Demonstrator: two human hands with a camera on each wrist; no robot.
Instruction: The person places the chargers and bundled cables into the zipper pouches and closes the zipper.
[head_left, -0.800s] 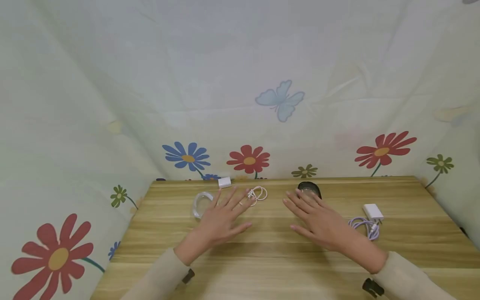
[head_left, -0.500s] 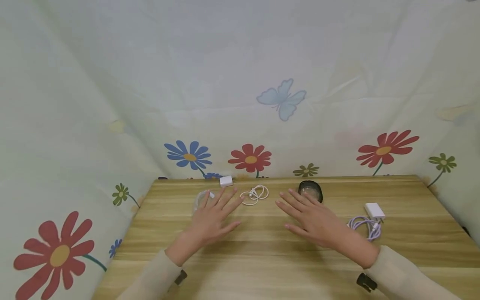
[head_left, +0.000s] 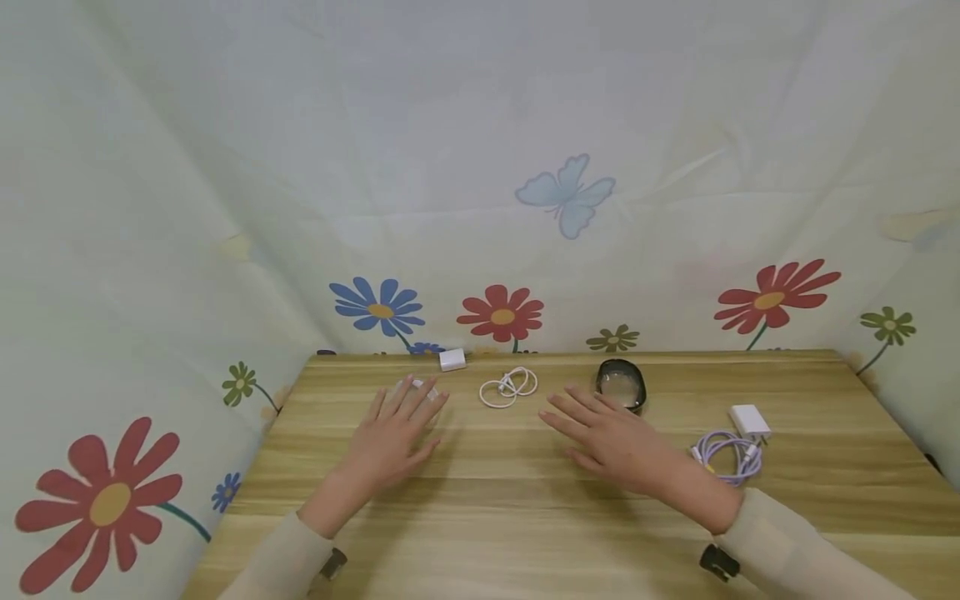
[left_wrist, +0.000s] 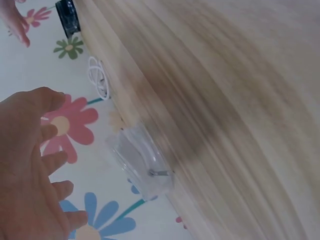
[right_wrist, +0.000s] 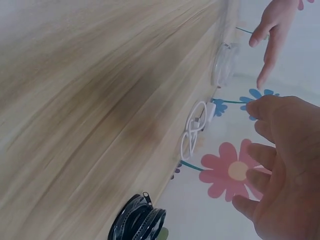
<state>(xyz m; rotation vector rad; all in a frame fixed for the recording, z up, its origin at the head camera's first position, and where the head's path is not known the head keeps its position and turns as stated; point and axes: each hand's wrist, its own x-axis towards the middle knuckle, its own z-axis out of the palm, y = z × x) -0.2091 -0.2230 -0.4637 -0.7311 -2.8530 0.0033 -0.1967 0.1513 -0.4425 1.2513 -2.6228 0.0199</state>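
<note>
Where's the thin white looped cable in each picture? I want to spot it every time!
Head: the thin white looped cable lies a bit below the picture's middle, near the far edge of the wooden table.
Left wrist: the cable is in the upper left part, by the table's edge.
Right wrist: the cable is a little right of the middle, by the table's edge.
Shared landmark: the red printed flower with a yellow centre nearest the cable.

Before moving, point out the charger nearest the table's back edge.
The charger left of the white cable; the other charger lies nearer you, beside the purple cable.
</note>
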